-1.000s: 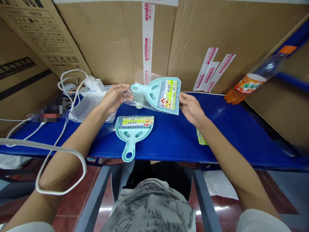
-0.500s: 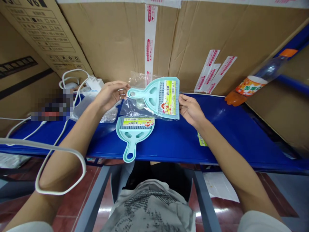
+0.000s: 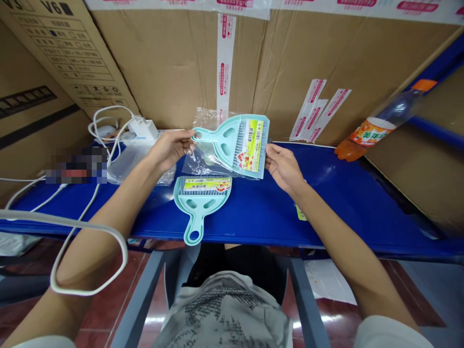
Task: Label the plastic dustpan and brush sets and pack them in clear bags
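Between my hands, above the blue table, is a light teal dustpan and brush set [image 3: 226, 140] with a yellow-green label [image 3: 251, 145] across its bristles. My left hand [image 3: 177, 147] pinches the handle end. At the opposite side, my right hand [image 3: 282, 163] grips the pan's wide edge between thumb and fingers. A clear plastic bag [image 3: 197, 162] shows beneath and behind the held set. Nearer to me, a second dustpan and brush set [image 3: 201, 202] of the same kind lies on the table, handle towards me.
Folded clear bags [image 3: 145, 164] and white cables [image 3: 119, 130] with a charger sit on the left of the blue table [image 3: 261, 212]. An orange drink bottle [image 3: 377, 128] leans at the right. A large cardboard box [image 3: 174, 63] stands behind. Part of another label [image 3: 300, 212] shows near my right forearm.
My left fingers have closed over the handle end, which they only touched before. The held set has tilted slightly, and my right hand has shifted a little left with it.
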Demonstrator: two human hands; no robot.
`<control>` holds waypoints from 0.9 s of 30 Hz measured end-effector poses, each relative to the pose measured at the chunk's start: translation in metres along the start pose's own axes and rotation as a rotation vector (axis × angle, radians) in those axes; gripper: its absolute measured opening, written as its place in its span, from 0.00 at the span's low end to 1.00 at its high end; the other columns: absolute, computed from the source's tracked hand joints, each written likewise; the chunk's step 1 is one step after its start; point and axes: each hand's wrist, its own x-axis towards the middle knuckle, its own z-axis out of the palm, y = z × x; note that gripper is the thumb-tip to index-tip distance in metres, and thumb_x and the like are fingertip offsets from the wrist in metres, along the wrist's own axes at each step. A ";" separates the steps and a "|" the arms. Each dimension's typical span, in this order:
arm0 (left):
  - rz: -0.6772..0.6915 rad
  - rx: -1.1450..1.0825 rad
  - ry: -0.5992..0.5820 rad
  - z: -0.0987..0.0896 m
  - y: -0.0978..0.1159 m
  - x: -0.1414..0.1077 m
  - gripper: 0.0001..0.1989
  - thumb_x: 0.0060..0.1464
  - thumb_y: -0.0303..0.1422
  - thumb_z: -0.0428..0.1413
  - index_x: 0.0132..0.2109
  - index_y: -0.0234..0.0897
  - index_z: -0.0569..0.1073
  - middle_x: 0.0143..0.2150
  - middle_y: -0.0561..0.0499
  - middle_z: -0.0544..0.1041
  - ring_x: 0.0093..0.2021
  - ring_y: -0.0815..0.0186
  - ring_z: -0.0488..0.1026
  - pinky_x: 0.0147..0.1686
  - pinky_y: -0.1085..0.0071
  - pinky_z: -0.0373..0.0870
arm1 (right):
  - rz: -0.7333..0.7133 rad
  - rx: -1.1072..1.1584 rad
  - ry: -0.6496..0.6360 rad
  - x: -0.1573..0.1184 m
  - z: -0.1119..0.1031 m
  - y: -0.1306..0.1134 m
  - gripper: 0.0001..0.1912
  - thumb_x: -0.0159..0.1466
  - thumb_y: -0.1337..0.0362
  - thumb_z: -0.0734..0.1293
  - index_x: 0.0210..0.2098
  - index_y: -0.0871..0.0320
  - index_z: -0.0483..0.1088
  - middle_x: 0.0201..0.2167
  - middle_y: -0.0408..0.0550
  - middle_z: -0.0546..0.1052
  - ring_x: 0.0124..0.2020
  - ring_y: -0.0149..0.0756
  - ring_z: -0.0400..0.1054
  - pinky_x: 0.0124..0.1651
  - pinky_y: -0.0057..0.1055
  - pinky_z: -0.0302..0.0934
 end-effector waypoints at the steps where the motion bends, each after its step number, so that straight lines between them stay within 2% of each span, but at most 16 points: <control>1: -0.012 -0.010 0.007 0.000 0.000 0.000 0.07 0.51 0.32 0.67 0.35 0.32 0.82 0.32 0.46 0.80 0.29 0.68 0.74 0.27 0.74 0.70 | -0.011 0.006 0.009 0.000 0.001 0.000 0.24 0.59 0.40 0.81 0.39 0.54 0.80 0.41 0.52 0.86 0.52 0.49 0.82 0.49 0.43 0.79; 4: -0.045 -0.043 0.035 -0.001 0.002 0.001 0.07 0.51 0.32 0.67 0.36 0.33 0.83 0.32 0.47 0.80 0.28 0.69 0.73 0.27 0.74 0.70 | -0.035 0.017 0.035 0.000 0.001 0.000 0.25 0.60 0.39 0.80 0.39 0.54 0.80 0.41 0.53 0.86 0.53 0.49 0.82 0.51 0.43 0.79; 11: -0.050 -0.127 0.070 0.000 0.009 -0.002 0.04 0.53 0.29 0.65 0.34 0.32 0.82 0.31 0.47 0.80 0.27 0.71 0.70 0.25 0.78 0.69 | -0.042 0.034 0.074 -0.002 0.002 -0.004 0.19 0.60 0.48 0.82 0.40 0.55 0.82 0.40 0.52 0.88 0.50 0.47 0.83 0.59 0.45 0.77; 17: -0.056 -0.130 0.070 0.000 0.007 -0.002 0.03 0.54 0.29 0.65 0.35 0.33 0.82 0.34 0.46 0.82 0.27 0.72 0.70 0.25 0.77 0.70 | -0.033 -0.058 0.107 -0.005 0.001 -0.014 0.14 0.61 0.51 0.79 0.39 0.54 0.84 0.37 0.50 0.87 0.47 0.45 0.83 0.55 0.45 0.77; 22: -0.042 -0.089 0.027 0.005 0.003 -0.005 0.04 0.56 0.30 0.65 0.36 0.32 0.83 0.34 0.46 0.81 0.27 0.71 0.72 0.26 0.77 0.71 | -0.049 -0.065 0.133 -0.002 -0.005 -0.019 0.12 0.62 0.54 0.76 0.43 0.51 0.83 0.39 0.48 0.86 0.45 0.42 0.81 0.52 0.42 0.76; 27: -0.051 -0.125 0.015 0.009 0.003 -0.009 0.04 0.55 0.30 0.66 0.36 0.33 0.83 0.35 0.46 0.82 0.27 0.71 0.71 0.24 0.78 0.69 | -0.031 -0.006 0.113 -0.001 -0.005 -0.018 0.15 0.58 0.61 0.75 0.45 0.52 0.81 0.43 0.47 0.86 0.47 0.42 0.81 0.50 0.42 0.76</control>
